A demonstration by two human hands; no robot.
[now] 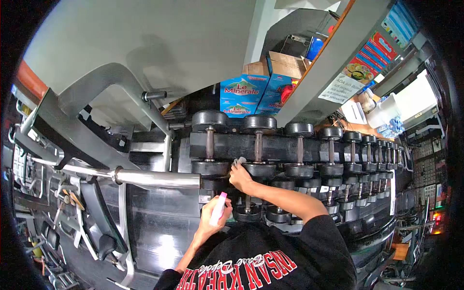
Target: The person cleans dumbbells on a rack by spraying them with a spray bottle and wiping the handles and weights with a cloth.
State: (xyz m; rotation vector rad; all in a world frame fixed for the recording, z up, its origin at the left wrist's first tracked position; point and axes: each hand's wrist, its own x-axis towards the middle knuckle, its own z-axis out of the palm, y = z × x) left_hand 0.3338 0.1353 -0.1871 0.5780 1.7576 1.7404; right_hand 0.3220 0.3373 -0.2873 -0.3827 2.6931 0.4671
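My left hand [212,212] is closed around a spray bottle [218,209], seen from above as a long white head with a pink tip; the lower part of the bottle is hidden. My right hand [239,177] pinches a small grey cloth [241,160] at the near head of a black dumbbell [258,145] on the upper tier of a rack. To its left lies a larger dumbbell [210,145] with a metal handle. Below my right hand, more dumbbells [248,212] rest on a lower tier.
A bare steel bar end [159,179] juts in from the left, close to my left hand. Blue water cartons [239,94] are stacked behind the rack. Further dumbbells [331,150] run off to the right. A padded bench [99,212] is at the left.
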